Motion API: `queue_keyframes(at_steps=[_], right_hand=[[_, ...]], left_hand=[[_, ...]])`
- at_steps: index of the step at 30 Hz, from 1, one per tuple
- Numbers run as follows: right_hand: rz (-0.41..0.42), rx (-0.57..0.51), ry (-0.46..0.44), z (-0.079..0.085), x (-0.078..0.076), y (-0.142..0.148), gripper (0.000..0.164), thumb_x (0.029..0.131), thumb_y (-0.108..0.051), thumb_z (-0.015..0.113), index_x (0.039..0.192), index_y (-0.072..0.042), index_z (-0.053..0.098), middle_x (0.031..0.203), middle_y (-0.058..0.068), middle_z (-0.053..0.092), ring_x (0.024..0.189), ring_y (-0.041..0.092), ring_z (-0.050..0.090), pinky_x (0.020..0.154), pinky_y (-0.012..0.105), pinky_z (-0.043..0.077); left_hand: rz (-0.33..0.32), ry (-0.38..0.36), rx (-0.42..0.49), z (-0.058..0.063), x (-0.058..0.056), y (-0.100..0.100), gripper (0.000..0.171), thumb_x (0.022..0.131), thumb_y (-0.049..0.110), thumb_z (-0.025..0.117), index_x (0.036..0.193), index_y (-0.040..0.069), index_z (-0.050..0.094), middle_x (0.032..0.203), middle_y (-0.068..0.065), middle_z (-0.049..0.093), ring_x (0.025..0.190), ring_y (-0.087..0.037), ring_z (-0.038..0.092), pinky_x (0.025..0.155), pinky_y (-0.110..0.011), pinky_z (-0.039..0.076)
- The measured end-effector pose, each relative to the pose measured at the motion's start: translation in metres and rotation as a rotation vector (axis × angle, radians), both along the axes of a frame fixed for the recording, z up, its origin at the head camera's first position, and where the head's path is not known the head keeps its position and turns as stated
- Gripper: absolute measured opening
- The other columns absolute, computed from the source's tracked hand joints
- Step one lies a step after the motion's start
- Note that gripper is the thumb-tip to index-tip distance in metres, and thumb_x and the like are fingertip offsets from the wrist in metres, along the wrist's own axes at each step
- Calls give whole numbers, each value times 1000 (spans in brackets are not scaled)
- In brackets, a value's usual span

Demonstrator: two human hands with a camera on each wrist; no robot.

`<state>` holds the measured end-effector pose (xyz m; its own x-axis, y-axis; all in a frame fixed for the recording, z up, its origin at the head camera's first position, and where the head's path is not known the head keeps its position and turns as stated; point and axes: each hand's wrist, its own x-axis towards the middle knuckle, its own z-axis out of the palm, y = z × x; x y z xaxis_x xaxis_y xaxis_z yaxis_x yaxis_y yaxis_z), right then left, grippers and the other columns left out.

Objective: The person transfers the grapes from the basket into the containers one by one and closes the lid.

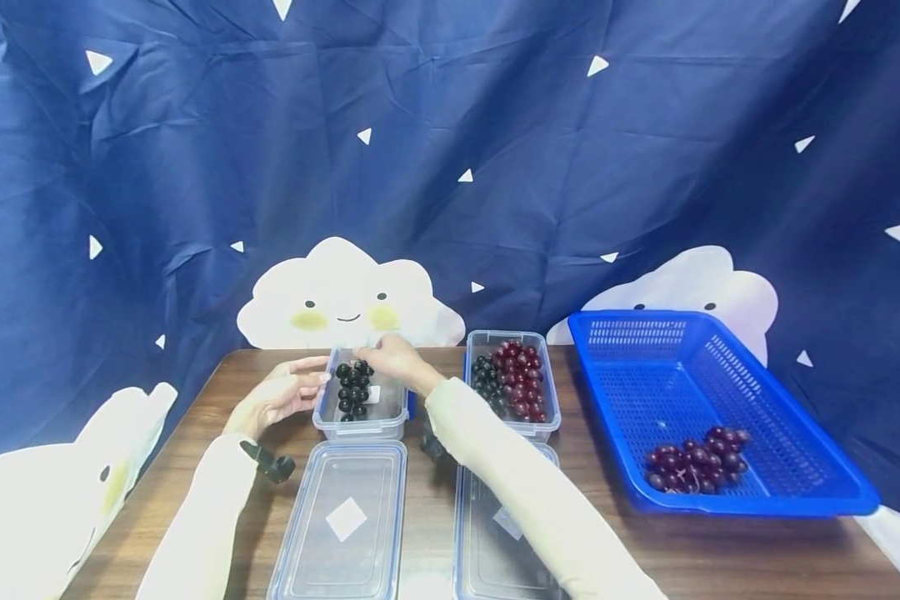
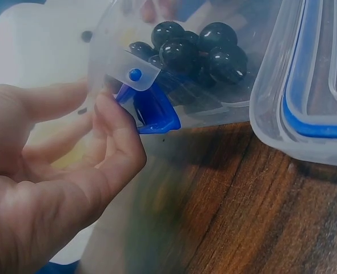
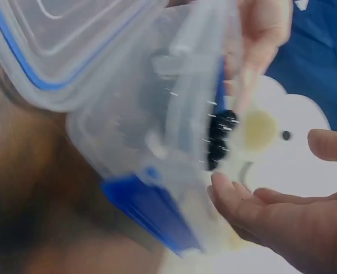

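Observation:
A bunch of black grapes (image 1: 354, 392) lies in the left clear plastic container (image 1: 367, 429), and in the left wrist view its dark grapes (image 2: 183, 54) show through the wall. My left hand (image 1: 281, 396) holds this container's left side, with curled fingers (image 2: 120, 134) against its blue latch (image 2: 154, 111). At the back of the same container is my right hand (image 1: 397, 362). In the right wrist view the right hand (image 3: 294, 211) has thumb and fingers apart, near the black grapes (image 3: 219, 140), with nothing between them.
A second clear container (image 1: 536, 429) holds dark and red grape bunches (image 1: 521, 379). Two blue-rimmed lids (image 1: 345, 575) lie in front, the right one (image 1: 487, 575) partly under my right sleeve. A blue basket (image 1: 637, 400) on the right holds red grapes (image 1: 697, 462).

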<state>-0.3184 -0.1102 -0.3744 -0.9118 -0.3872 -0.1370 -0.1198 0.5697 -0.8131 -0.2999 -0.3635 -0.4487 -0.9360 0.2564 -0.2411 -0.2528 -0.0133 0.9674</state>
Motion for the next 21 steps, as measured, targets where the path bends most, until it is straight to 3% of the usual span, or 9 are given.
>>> queue_keyframes(at_steps=[3,4,6,12,16,21], right_hand=[[28,-11,69,20,-2,13,38,104,-38,62,108,0,70,91,10,69,80,20,67,81,33,60],[43,-19,90,28,-2,19,38,103,-36,63,112,0,70,98,13,73,85,21,70,83,33,61],[79,-27,150,42,-3,34,49,102,-36,66,134,2,65,121,19,73,103,27,74,93,35,62],[164,-17,299,87,-3,89,56,95,-35,76,137,0,63,124,16,75,114,26,72,98,36,60],[217,12,370,110,8,138,65,92,-32,81,144,-1,56,120,14,75,115,26,74,102,38,60],[245,68,414,121,35,207,82,88,-26,87,154,-2,44,122,16,68,116,33,72,100,43,61]], left_hand=[[3,-3,-4,0,-2,1,69,107,7,56,165,0,21,107,4,74,94,-8,71,86,-27,61],[3,-4,-4,0,-2,2,69,107,6,56,165,0,21,107,4,74,94,-8,71,86,-27,61],[-3,-3,-5,0,-3,2,69,107,6,56,165,0,20,107,4,74,96,-8,71,88,-28,61],[-24,11,-26,2,-5,1,69,107,7,56,165,-1,20,108,5,74,98,-9,71,91,-30,62],[-18,27,-30,3,-5,0,67,107,6,56,165,-2,23,107,5,74,95,-8,71,87,-29,63],[-38,34,-58,0,1,-1,67,108,7,56,165,-2,21,110,5,72,96,-7,70,87,-27,62]])
